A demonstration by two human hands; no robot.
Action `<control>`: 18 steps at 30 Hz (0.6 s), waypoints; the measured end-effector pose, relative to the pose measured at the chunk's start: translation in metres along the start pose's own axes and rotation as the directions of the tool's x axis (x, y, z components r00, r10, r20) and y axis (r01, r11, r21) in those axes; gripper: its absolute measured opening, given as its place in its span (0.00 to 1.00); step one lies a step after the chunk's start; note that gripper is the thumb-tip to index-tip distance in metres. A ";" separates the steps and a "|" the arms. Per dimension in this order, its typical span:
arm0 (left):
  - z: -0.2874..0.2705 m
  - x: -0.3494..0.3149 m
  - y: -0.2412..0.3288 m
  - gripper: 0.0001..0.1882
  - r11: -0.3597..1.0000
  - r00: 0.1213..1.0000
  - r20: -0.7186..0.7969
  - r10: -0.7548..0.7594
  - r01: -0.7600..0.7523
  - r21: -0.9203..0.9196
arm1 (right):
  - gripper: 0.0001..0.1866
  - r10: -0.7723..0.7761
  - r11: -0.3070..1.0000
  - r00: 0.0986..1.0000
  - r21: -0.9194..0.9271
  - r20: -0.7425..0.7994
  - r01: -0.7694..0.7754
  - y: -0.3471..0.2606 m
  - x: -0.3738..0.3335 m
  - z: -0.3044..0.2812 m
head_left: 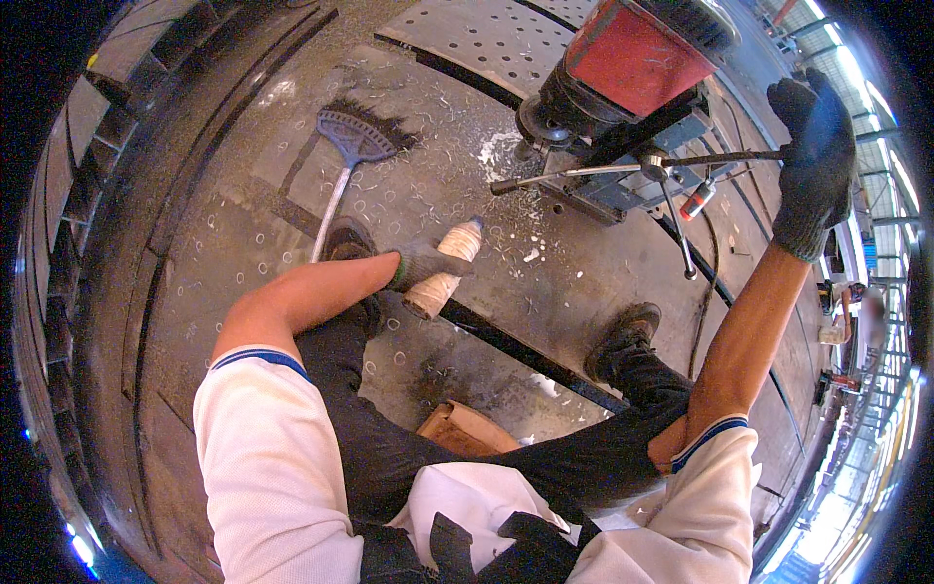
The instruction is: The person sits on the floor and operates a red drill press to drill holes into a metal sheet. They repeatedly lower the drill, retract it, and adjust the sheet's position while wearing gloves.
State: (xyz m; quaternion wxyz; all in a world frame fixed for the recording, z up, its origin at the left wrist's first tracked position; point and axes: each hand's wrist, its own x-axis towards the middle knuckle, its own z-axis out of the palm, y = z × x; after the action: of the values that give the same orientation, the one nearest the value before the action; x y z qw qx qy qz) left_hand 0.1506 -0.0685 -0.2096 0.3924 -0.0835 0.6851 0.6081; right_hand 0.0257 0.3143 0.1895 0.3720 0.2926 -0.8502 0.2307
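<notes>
In a dark work glove, my left hand (423, 265) is closed round a bottle (461, 245) wrapped in beige tape or cloth. The bottle is tilted, its narrow dark tip toward the upper right. My right hand (817, 161), gloved too, is raised at the far right and closed on the end of a feed lever (725, 158). That lever belongs to a drill press (637, 58) with a red housing, standing on a steel plate (438, 195). Two more levers spread from the same hub. Under the motor the drill's lower end is partly in shadow.
Metal shavings and a white spill (501, 151) surround the drill's base. A broom (355, 136) lies at the left, near my boot. Between my legs sits a brown box-like piece (467, 428). A perforated plate (477, 44) lies behind; another person (856, 316) is far right.
</notes>
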 end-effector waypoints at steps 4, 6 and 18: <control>-0.003 0.017 -0.021 0.27 0.989 0.996 0.079 0.048 -0.036 -0.142 | 0.24 -0.144 0.987 0.987 -0.059 0.069 0.149 0.014 0.003 -0.005; -0.003 0.016 -0.019 0.25 0.992 0.996 0.086 0.004 0.006 -0.124 | 0.22 -0.114 0.991 0.991 -0.068 0.073 0.119 0.014 0.004 -0.003; 0.002 0.009 -0.010 0.22 0.942 0.991 0.132 -0.015 0.059 -0.330 | 0.21 -0.045 0.999 0.999 0.007 0.030 0.045 0.007 0.004 0.001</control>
State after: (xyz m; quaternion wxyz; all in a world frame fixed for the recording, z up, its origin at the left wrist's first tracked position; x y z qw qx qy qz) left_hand 0.1509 -0.0659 -0.2233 0.4269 -0.1225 0.5443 0.7117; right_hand 0.0178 0.3175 0.1906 0.3632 0.3163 -0.8481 0.2207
